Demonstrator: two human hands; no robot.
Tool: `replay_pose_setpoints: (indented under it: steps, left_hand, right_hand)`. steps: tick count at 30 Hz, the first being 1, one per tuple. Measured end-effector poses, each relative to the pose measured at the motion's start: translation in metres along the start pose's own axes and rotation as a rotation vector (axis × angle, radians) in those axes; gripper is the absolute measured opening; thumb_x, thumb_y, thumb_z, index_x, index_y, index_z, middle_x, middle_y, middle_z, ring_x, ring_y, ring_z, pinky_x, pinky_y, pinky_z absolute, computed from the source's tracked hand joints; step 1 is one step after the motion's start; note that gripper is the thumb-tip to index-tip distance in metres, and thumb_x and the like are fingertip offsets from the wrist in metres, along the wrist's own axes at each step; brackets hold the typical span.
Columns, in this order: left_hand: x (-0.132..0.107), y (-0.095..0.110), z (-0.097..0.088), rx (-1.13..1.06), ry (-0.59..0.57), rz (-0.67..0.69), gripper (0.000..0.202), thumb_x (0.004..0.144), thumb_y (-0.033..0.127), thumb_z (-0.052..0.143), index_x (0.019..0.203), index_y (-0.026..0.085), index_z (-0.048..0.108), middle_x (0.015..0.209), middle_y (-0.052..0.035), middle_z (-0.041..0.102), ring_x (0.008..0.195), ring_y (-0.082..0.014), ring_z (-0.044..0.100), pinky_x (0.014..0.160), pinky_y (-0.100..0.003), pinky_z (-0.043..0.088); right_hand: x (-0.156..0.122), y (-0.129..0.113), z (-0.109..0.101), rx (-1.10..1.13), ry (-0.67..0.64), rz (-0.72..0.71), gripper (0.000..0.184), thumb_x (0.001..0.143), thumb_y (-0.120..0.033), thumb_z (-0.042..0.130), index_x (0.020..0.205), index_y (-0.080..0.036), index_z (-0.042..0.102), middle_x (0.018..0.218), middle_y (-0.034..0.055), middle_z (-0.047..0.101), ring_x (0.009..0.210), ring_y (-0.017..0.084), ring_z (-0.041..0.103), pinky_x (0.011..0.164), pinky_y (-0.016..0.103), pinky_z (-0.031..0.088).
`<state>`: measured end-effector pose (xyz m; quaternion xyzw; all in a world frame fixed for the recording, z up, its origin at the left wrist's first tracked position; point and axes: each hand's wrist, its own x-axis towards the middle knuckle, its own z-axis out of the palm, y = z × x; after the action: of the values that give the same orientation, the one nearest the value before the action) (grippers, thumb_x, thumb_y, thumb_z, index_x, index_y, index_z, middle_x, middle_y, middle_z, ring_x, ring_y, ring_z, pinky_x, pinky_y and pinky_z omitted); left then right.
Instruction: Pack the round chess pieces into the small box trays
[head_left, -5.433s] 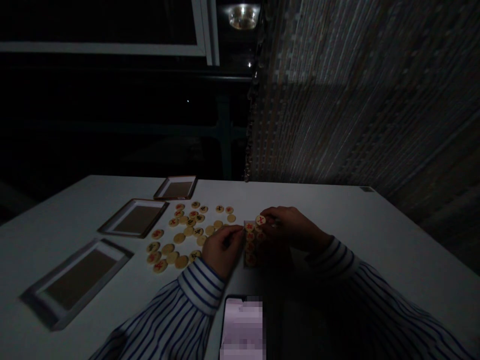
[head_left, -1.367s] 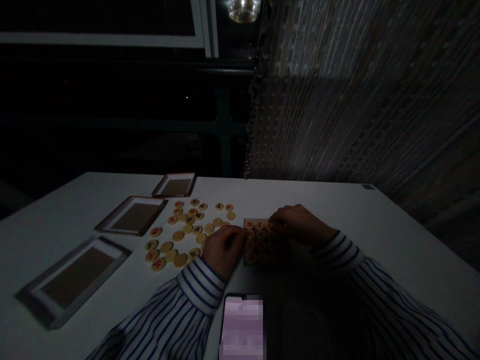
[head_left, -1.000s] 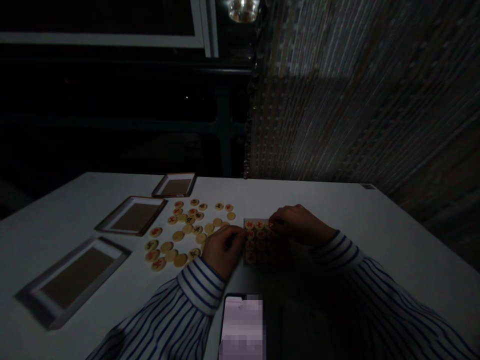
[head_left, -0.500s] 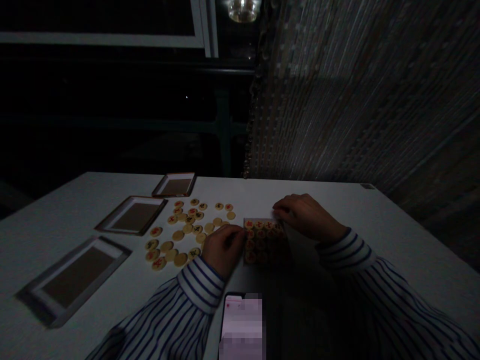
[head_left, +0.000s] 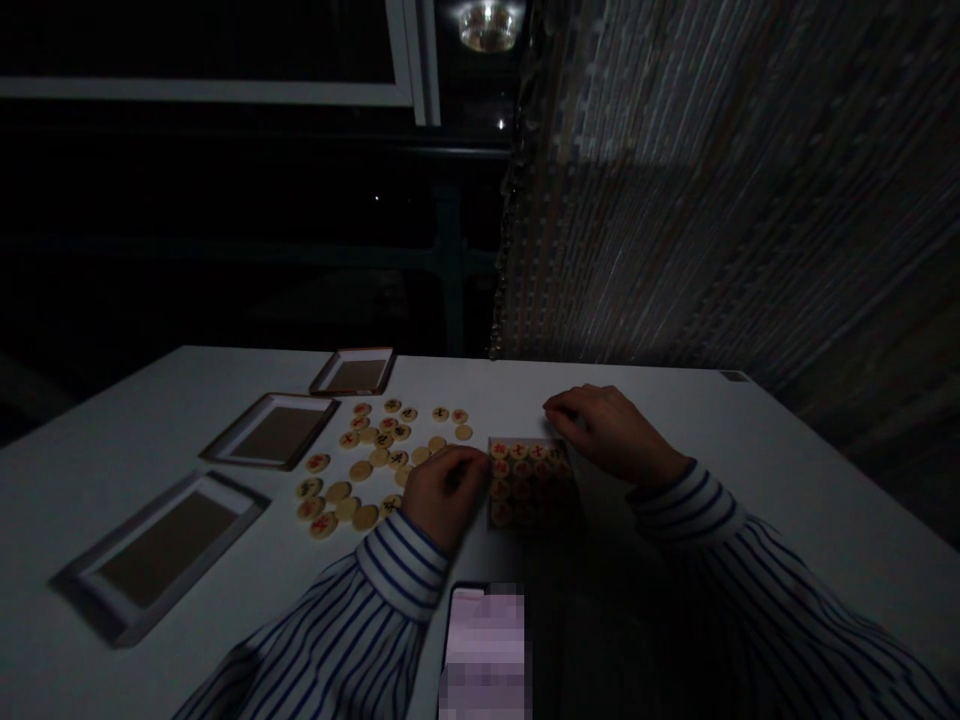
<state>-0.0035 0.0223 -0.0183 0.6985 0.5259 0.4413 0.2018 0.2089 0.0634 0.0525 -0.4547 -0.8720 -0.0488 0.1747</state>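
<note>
A small box (head_left: 574,490) holds rows of round Chinese chess pieces (head_left: 519,468), with red characters showing on the ones at its left; its lower right is lost in shadow. My left hand (head_left: 446,490) is closed at the box's left side, fingertips close to its edge. Just beyond the far right corner, my right hand (head_left: 611,430) rests with its fingers curled together. Whatever either hand may hold is hidden. More loose chess pieces (head_left: 361,471) lie scattered left of my left hand, some face up in red or black, others blank side up.
Three shallow trays (head_left: 124,632) or lids stand along the left of the white table (head_left: 480,385). A phone (head_left: 484,650) with a lit, blurred screen lies at the near edge. Behind the table hang a bead curtain (head_left: 637,220) and a dark window frame (head_left: 405,90).
The view has shifted slightly. Both hands stay almost in place beside the box, and the pieces lie as before.
</note>
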Motion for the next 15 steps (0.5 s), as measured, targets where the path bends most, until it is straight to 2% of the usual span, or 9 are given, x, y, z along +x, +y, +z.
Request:
replay_pose_setpoints:
  steps: [7, 15]
  left_hand:
    - [0.005, 0.002, -0.01, -0.024, 0.029, -0.034, 0.019, 0.075, 0.031, 0.05, 0.081, 0.018, 0.063, 0.08, -0.0042, 0.066, 0.076, -0.0156, 0.061, 0.072, -0.029, 0.048]
    - [0.016, 0.011, -0.038, 0.026, 0.059, -0.077, 0.024, 0.074, 0.036, 0.051, 0.082, 0.017, 0.064, 0.081, -0.0036, 0.067, 0.075, -0.0159, 0.061, 0.072, -0.028, 0.048]
  right_hand:
    - [-0.002, -0.003, -0.003, 0.023, 0.022, 0.021, 0.029, 0.084, -0.028, 0.039, 0.1, -0.016, 0.059, 0.094, 0.0057, 0.064, 0.087, 0.017, 0.055, 0.079, 0.031, 0.038]
    - [-0.002, -0.01, -0.006, 0.063, 0.061, 0.01, 0.029, 0.084, -0.029, 0.04, 0.101, -0.016, 0.059, 0.096, 0.0057, 0.064, 0.089, 0.018, 0.055, 0.08, 0.032, 0.038]
